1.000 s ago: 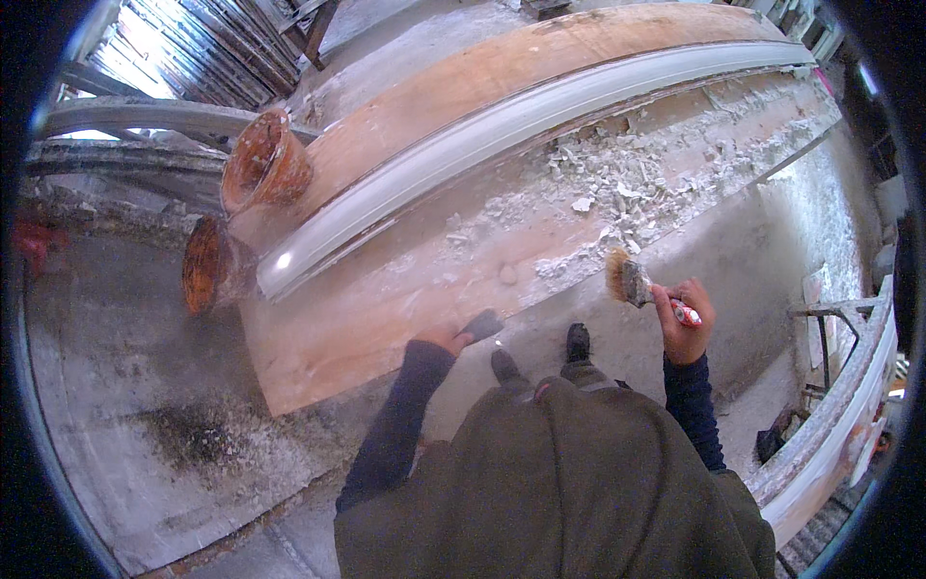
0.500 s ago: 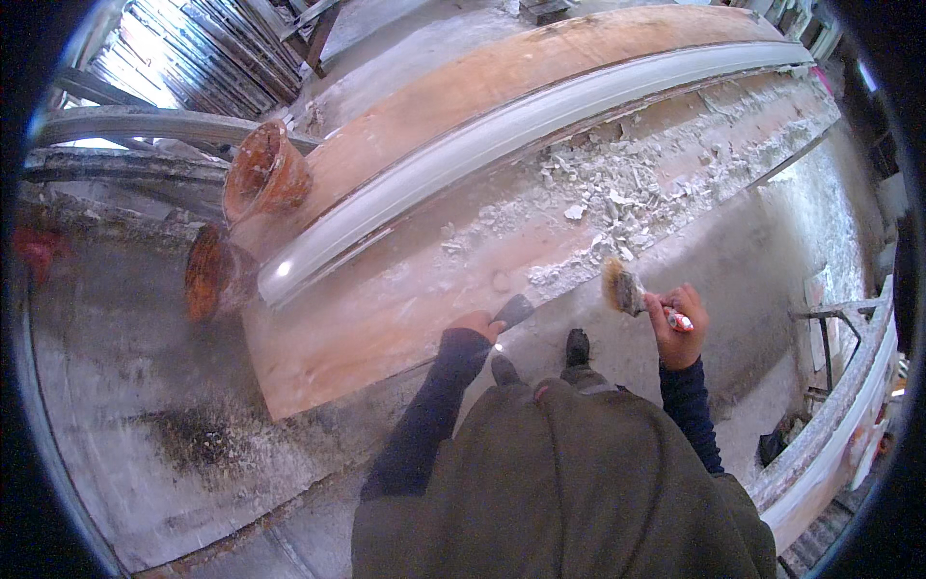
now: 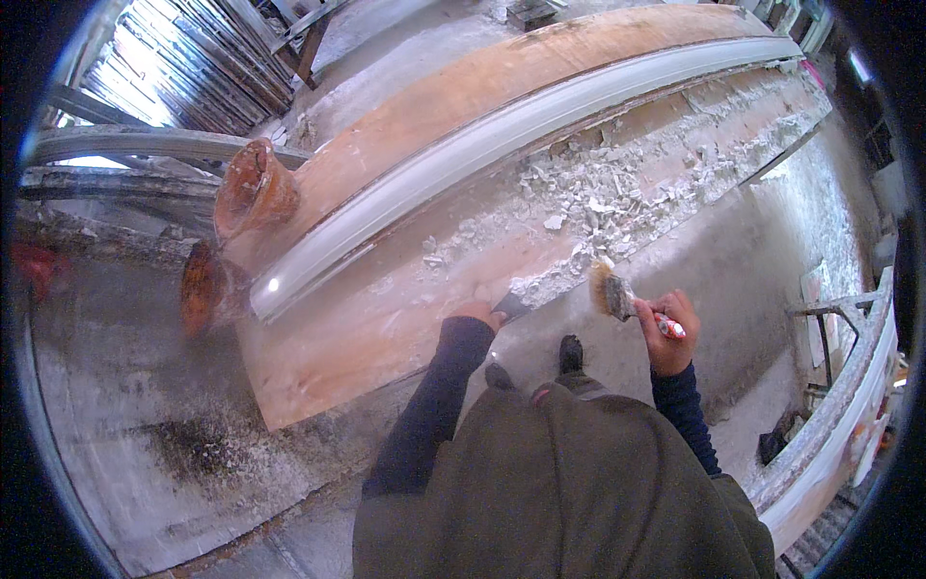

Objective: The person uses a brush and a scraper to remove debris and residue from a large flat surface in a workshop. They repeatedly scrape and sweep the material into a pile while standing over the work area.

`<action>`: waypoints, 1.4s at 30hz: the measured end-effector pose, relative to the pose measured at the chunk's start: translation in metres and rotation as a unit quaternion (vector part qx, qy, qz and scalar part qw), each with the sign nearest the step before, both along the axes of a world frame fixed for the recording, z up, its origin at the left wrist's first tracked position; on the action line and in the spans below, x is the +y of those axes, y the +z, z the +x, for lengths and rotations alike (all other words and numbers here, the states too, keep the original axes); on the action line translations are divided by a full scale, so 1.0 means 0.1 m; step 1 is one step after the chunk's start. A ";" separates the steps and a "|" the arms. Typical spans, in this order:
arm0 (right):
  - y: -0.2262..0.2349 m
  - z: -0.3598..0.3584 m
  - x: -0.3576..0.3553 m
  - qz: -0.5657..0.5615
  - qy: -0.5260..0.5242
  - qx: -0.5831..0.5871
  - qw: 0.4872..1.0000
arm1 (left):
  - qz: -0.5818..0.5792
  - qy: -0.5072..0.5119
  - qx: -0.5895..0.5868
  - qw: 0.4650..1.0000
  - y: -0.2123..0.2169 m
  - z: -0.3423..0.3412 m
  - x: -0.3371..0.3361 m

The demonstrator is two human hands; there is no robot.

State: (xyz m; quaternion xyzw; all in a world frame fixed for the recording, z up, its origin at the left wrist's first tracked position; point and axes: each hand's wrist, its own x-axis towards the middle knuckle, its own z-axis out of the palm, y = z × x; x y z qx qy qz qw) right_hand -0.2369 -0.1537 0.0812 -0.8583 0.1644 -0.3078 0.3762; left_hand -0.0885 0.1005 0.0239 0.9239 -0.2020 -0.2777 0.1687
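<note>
white plaster rubble (image 3: 588,207) lies in a band along the near side of the long orange-brown desk (image 3: 386,318), its long axis running from near the person out to the far right, parallel to the pale grey moulding (image 3: 502,135) beside it. nearest end of the band stops just in front of the left hand (image 3: 477,314).

left hand is closed round a scraper (image 3: 511,306), blade flat on the desk surface and touching the rubble's near end; debris lies up and to the right of that hand, so this is the nearer hand.

right hand (image 3: 667,333) is clenched on a paintbrush (image 3: 617,294) with a red-and-white handle, bristles pointing left toward the rubble, held off the desk edge over the floor (image 3: 733,251), not touching the debris.

desk stretch left of the scraper looks mostly scraped bare. two rusty orange round vessels (image 3: 253,188) sit at the desk's left end. dust and crumbs scattered on the floor below left. person's shoes visible between the hands.
</note>
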 end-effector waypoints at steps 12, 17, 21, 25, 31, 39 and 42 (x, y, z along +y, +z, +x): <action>-0.03 0.05 -0.33 -0.015 0.015 -0.009 1.000 | 0.114 -0.017 -0.005 0.993 -0.29 0.15 -0.15; -0.01 0.13 -0.39 0.000 0.039 -0.027 0.999 | 0.045 0.012 -0.015 0.999 0.01 0.13 -0.05; -0.01 0.15 -0.47 0.021 0.042 -0.018 0.999 | -0.002 0.003 0.022 1.000 -0.50 0.28 0.65; -0.05 0.19 -0.49 -0.007 0.068 -0.024 0.997 | 0.140 -0.071 0.071 0.985 -0.88 0.28 -0.37; -0.05 0.16 -0.55 0.014 0.066 -0.031 0.997 | 0.078 -0.019 0.025 0.996 0.11 0.37 -0.12; -0.09 0.20 -0.64 0.011 0.073 -0.012 0.997 | 0.039 -0.040 -0.079 0.995 -0.88 0.27 -0.22; -0.03 0.27 -0.54 0.005 0.095 -0.044 0.995 | -0.021 0.006 -0.061 0.998 -1.15 0.42 -0.42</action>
